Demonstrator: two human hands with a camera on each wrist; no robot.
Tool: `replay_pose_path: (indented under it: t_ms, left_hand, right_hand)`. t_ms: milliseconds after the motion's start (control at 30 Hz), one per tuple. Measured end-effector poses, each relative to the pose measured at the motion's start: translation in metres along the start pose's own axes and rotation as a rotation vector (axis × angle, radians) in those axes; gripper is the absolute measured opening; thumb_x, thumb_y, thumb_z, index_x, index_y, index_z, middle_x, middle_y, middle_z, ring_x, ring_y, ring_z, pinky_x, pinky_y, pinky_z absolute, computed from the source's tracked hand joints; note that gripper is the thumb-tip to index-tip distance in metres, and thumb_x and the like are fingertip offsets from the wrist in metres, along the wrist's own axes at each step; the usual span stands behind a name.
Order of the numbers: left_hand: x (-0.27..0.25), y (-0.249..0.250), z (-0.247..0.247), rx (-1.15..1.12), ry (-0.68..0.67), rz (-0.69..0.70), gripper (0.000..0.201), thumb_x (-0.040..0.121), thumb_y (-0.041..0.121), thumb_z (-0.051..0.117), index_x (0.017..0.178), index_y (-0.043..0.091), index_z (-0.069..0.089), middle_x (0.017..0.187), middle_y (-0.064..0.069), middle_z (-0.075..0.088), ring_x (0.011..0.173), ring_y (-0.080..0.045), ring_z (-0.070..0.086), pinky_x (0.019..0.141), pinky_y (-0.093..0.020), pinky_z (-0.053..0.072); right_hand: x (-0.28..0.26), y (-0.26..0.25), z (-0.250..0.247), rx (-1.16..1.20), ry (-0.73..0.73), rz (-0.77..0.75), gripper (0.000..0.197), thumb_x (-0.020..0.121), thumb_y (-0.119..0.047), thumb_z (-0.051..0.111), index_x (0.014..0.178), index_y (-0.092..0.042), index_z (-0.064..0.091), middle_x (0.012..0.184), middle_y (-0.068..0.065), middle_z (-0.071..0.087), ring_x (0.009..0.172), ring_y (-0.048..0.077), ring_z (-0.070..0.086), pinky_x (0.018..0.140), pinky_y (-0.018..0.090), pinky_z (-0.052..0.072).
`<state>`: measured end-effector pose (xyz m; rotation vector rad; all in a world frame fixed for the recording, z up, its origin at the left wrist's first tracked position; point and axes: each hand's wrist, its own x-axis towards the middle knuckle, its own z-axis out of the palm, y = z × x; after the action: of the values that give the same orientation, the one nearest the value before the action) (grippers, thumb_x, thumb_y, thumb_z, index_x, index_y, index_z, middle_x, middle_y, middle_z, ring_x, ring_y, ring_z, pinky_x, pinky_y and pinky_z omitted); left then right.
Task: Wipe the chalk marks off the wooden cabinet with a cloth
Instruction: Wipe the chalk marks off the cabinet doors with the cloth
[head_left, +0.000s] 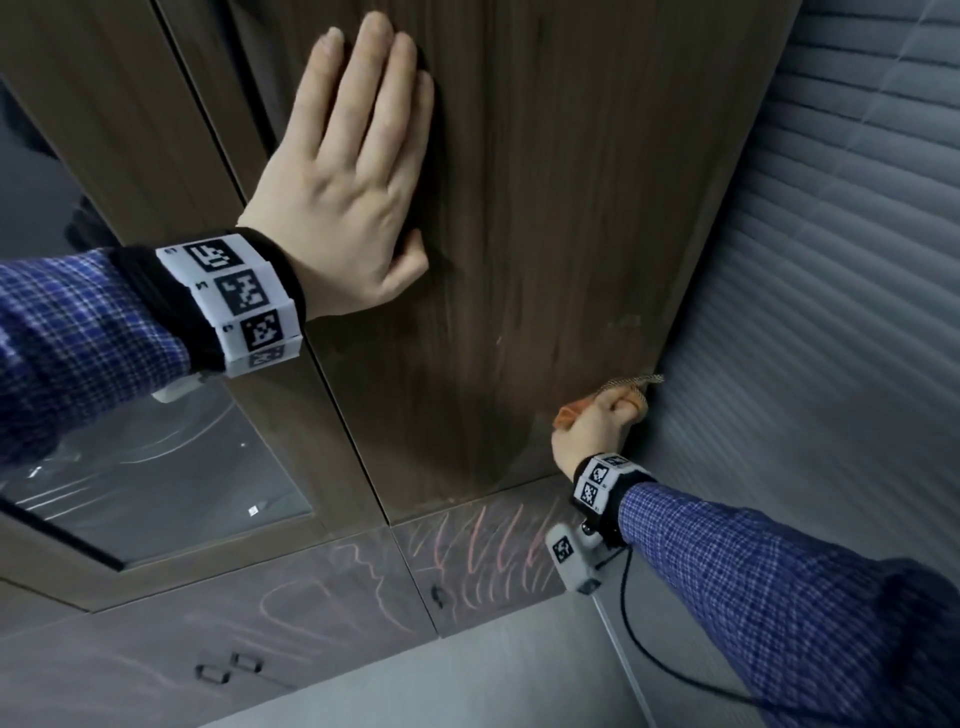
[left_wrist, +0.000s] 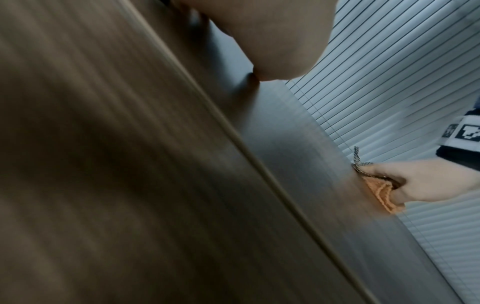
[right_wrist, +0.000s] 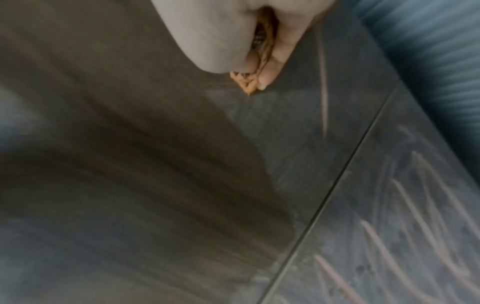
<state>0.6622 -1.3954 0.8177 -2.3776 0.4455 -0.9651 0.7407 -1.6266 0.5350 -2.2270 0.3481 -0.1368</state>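
Nearest the head camera, the left hand (head_left: 343, 171) lies flat on the upper door (head_left: 545, 218) of the wooden cabinet (head_left: 197, 130), fingers straight and together, holding nothing; it looks to be steadying the door. Further down, by the door's right edge, the right hand (head_left: 597, 426) is curled round a bunched cloth (head_left: 569, 413), orange with a checked strip poking out at the top. The wrist view shows the cloth (right_wrist: 246, 83) squeezed between thumb and fingers, a small corner pressed to the wood. Judgement: the cloth is soft and light and will crumple, so it wants holding as a wad in the fist with a pad of fabric left proud under the fingertips; a loose tail like that checked strip may flap or catch on the door edge. The door surface looks smooth, so the cloth should slide easily under firm pressure. A darker swept band on the door suggests the cloth may be damp, though that cannot be confirmed. One faint streak (right_wrist: 323, 88) sits just beside the cloth. Beyond, below the door's lower edge, the lower doors (head_left: 322, 613) carry plenty of chalk marks (head_left: 498, 540), pink and pale strokes, untouched. Farthest right, slatted blinds (head_left: 841, 234) beside the cabinet.
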Motion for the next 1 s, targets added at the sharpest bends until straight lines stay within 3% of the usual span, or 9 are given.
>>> replay_pose_path:
  t_ms: [133,267,400,533,600,700,767,900,1000]
  left_hand:
    - [-0.001,0.001,-0.001,0.016,0.008,-0.002,0.089,0.089,0.045,0.030,0.155,-0.010,0.006,0.161,-0.036,0.004,0.151,-0.051,0.001,0.124,-0.061,-0.003]
    - [-0.001,0.004,0.000,0.022,-0.004,-0.008,0.089,0.089,0.046,0.027,0.155,-0.010,0.005,0.162,-0.035,0.003,0.152,-0.050,0.000,0.124,-0.059,-0.005]
    - [0.000,0.003,-0.001,0.029,-0.002,-0.015,0.089,0.089,0.046,0.028,0.155,-0.010,0.006,0.162,-0.035,0.004,0.152,-0.050,0.001,0.124,-0.059,-0.006]
    - [0.000,0.002,0.001,0.035,0.004,-0.008,0.089,0.090,0.047,0.026,0.155,-0.011,0.006,0.162,-0.036,0.005,0.152,-0.051,0.001,0.124,-0.059,-0.006]
    - [0.000,0.002,0.003,0.039,0.007,-0.004,0.088,0.091,0.047,0.025,0.154,-0.011,0.007,0.161,-0.036,0.006,0.151,-0.051,0.002,0.124,-0.060,-0.004]
    - [-0.001,0.003,0.005,0.046,0.013,-0.001,0.088,0.090,0.046,0.025,0.154,-0.011,0.007,0.161,-0.036,0.006,0.151,-0.052,0.002,0.124,-0.061,-0.003]
    - [-0.001,0.003,0.005,0.034,0.009,-0.004,0.089,0.089,0.046,0.026,0.155,-0.011,0.006,0.162,-0.036,0.004,0.151,-0.051,0.001,0.124,-0.060,-0.004]
    - [-0.002,0.001,0.005,0.003,0.003,-0.005,0.089,0.089,0.045,0.030,0.155,-0.010,0.005,0.162,-0.035,0.002,0.152,-0.051,-0.001,0.123,-0.061,-0.003]
    - [-0.002,0.002,0.003,0.005,-0.013,-0.008,0.089,0.089,0.044,0.031,0.155,-0.009,0.004,0.162,-0.035,0.002,0.152,-0.051,0.000,0.123,-0.061,-0.003]
  right_hand:
    - [0.024,0.038,0.020,-0.068,-0.127,0.166,0.063,0.087,-0.019,0.064,0.139,0.008,0.040,0.146,0.024,0.030,0.112,0.032,0.051,0.097,0.022,0.038]
    - [0.043,0.049,0.035,-0.088,-0.109,0.294,0.079,0.081,-0.031,0.069,0.141,0.007,0.035,0.134,0.025,0.044,0.112,0.036,0.055,0.097,0.031,0.047]
    - [0.049,0.045,0.033,-0.155,-0.208,0.347,0.060,0.078,-0.041,0.066,0.122,-0.002,0.059,0.112,0.015,0.065,0.095,0.032,0.065,0.076,0.031,0.053]
    - [0.036,0.049,0.037,-0.021,-0.417,0.309,0.037,0.084,-0.030,0.066,0.113,-0.007,0.065,0.120,0.013,0.065,0.111,0.030,0.061,0.093,0.033,0.049]
    - [0.019,0.045,0.047,0.043,-0.217,0.295,0.042,0.076,-0.032,0.063,0.110,-0.007,0.062,0.119,0.013,0.062,0.099,0.030,0.062,0.093,0.036,0.051]
    - [-0.015,0.010,0.052,0.373,0.062,0.084,0.074,0.079,-0.002,0.060,0.146,0.000,0.029,0.134,0.010,0.034,0.089,0.023,0.055,0.096,0.029,0.046]
    - [-0.022,-0.016,0.048,0.498,0.069,-0.033,0.089,0.079,0.010,0.054,0.154,-0.005,0.007,0.141,0.005,0.020,0.095,0.022,0.057,0.099,0.025,0.046]
    - [-0.025,-0.035,0.045,0.508,0.055,-0.074,0.090,0.080,0.005,0.056,0.153,-0.002,0.003,0.145,0.009,0.013,0.116,0.023,0.050,0.109,0.031,0.041]
    - [-0.021,-0.017,0.043,0.372,0.011,0.064,0.088,0.086,-0.007,0.060,0.152,0.004,0.003,0.140,0.005,0.020,0.103,0.012,0.046,0.100,0.018,0.037]
